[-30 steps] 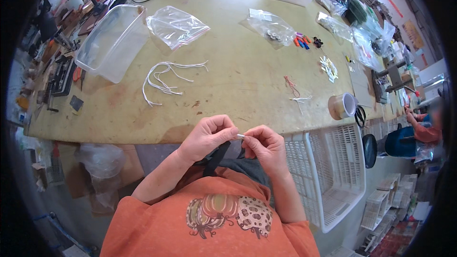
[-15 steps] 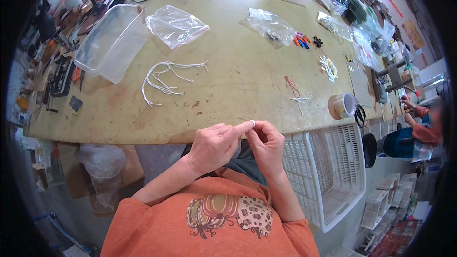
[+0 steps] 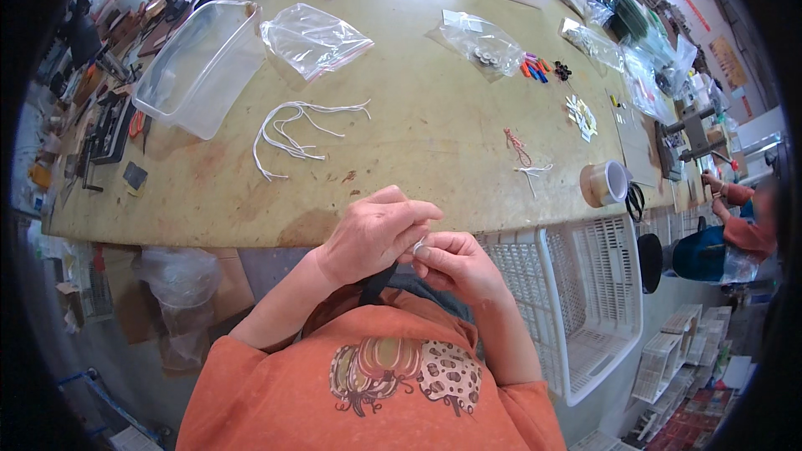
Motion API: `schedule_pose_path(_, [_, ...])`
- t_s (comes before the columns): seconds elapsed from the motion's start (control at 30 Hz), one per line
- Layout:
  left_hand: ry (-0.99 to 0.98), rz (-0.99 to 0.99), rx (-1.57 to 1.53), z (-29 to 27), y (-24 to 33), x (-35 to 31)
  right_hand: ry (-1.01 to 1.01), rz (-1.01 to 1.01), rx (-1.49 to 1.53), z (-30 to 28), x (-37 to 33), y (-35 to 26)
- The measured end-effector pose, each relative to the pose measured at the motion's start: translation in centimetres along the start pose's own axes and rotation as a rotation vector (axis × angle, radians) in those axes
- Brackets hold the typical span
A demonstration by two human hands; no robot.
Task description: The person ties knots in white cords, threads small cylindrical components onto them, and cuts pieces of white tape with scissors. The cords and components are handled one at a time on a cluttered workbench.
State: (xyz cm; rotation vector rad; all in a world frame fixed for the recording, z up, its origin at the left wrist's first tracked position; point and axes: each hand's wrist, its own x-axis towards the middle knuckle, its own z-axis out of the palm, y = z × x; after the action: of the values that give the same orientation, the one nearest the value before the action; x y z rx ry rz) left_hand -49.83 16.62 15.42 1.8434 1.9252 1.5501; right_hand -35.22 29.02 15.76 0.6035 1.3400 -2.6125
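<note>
My left hand (image 3: 372, 235) and my right hand (image 3: 461, 267) meet just in front of the table's near edge. Between their fingertips shows a short bit of white cord (image 3: 419, 245); the rest of it is hidden by the fingers. Right thumb and fingers pinch it. The left fingers are curled against it, with the index finger reaching out over the top. Beyond my hands, to the left, several white cords (image 3: 288, 149) lie loosely bunched on the table. Over to the right are a small tied white cord (image 3: 533, 171) and a reddish twisted cord (image 3: 518, 147).
A clear bin (image 3: 200, 75) and a plastic bag (image 3: 313, 38) lie far left. Farther right are a bag of round parts (image 3: 484, 42), coloured pieces (image 3: 535, 68), white pieces (image 3: 581, 117) and a tape roll (image 3: 605, 182). White crates (image 3: 585, 309) stand below right; a co-worker (image 3: 735, 225) sits beyond.
Both hands have come lower and nearer my body. The white loop at the left index fingertip now sits lower, at the right thumb, and the left index finger points free above it.
</note>
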Motion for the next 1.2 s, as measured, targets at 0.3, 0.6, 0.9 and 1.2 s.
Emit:
schedule_pose_path(0.3, [0.216, 0.019, 0.084, 0.1, 2.0, -0.9, 0.244, -0.238, 0.053, 0.4, 0.3, 1.6])
schedule_pose_path(0.6, [0.184, -0.158, 0.189, 0.8, 2.2, -1.0, 0.439, -0.51, -0.412, 2.1, 0.7, 2.5])
schedule_pose_path(0.9, [0.2, -0.38, 0.042, 0.9, 1.6, -0.8, 0.547, -0.825, -0.987, 1.7, 1.6, 3.0])
schedule_pose_path(1.2, [0.235, -0.427, -0.062, 0.9, 0.2, -1.1, 0.474, -0.456, -0.715, 2.1, 0.5, 2.0])
